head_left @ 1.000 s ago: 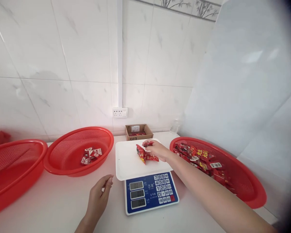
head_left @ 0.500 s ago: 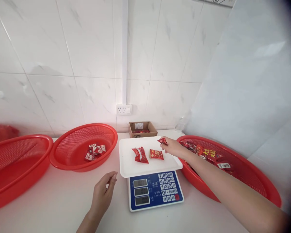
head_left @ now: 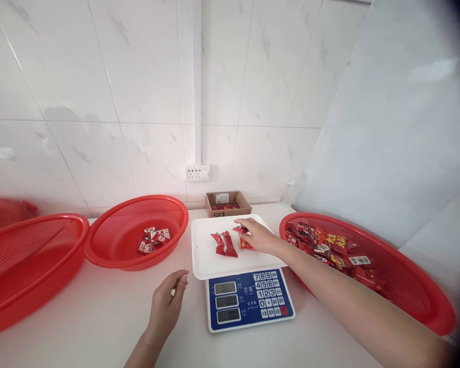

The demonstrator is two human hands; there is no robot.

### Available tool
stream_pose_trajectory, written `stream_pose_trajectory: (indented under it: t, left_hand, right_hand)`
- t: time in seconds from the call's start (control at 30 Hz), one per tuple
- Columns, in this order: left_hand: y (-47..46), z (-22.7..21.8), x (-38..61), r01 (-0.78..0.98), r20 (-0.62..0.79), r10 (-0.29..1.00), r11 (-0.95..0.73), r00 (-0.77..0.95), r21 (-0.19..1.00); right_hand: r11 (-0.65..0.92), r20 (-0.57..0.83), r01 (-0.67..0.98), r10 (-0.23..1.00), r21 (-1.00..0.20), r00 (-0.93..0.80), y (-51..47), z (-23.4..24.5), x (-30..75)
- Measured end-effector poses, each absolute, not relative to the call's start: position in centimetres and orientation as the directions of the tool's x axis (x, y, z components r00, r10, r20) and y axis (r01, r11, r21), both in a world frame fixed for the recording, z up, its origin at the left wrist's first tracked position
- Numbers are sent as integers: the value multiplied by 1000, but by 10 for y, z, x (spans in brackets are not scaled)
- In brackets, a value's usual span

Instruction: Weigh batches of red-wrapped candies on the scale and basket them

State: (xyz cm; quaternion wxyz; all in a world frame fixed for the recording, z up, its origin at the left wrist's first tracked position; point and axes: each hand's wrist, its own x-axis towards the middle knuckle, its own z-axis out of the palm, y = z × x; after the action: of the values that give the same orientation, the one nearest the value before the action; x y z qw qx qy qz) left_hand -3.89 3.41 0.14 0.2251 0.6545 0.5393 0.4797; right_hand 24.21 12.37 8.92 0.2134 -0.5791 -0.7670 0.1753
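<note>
White-tiled wall, white table | right hand: fingertips pinching small red packet over digital scale's tray, near red sealed packet | left hand: loosely curled, contents can't be told

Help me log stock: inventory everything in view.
Flat digital scale: 1, white and blue, centre
Small glossy packets: 2, red, on scale
Oval perforated plastic baskets: 3, red, two left, one right
Other packets: many, mostly red, in middle and right baskets
Open cardboard box: 1, brown, behind scale
Transparent object: 1, colourless, right of box
Blurred bundle: 1, red, far left
Wall socket: 1, white, above box
Conduit: 1, white, above socket
Tiled wall: 1, white, behind
Table: 1, white, underneath
Left hand: 1, bare, left of scale
Right hand: 1, bare, over scale, holding packet
</note>
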Motion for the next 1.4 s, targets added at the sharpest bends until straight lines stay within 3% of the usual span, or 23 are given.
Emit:
stream_pose_trajectory:
  t: [0.1,0.23,0.47,0.57,0.73,0.8,0.93,1.03,1.4]
  left_hand:
    - [34,2,-39,501,391,920,-321,-38,804]
    - [33,3,-39,503,393,919,-323,-36,802]
    - [34,3,-38,506,395,918,-322,-41,800]
    - [33,2,-39,507,399,916,-322,-48,800]
    - [34,1,-39,504,382,923,-311,-42,806]
    - [34,2,-39,502,377,925,-305,-47,810]
    - [34,4,-39,500,382,922,-305,-57,811]
    - [34,3,-39,503,393,919,-322,-39,802]
    - [33,3,-38,510,407,913,-344,-13,788]
  right_hand:
    - [294,40,807,947,-513,-319,118,87,242]
    - [228,-97,858,948,-461,-304,109,87,248]
    - [175,-93,908,970,-381,-227,101,86,260]
    - [174,-44,901,977,-398,-208,95,98,265]
    - [184,265,795,964,-578,-31,105,136,261]
    - [216,294,766,955,-606,-37,113,139,253]
    - [259,102,838,965,-480,-240,117,114,226]
    - [296,37,892,952,-340,-302,107,88,208]
    - [400,173,896,913,-193,-371,98,68,208]
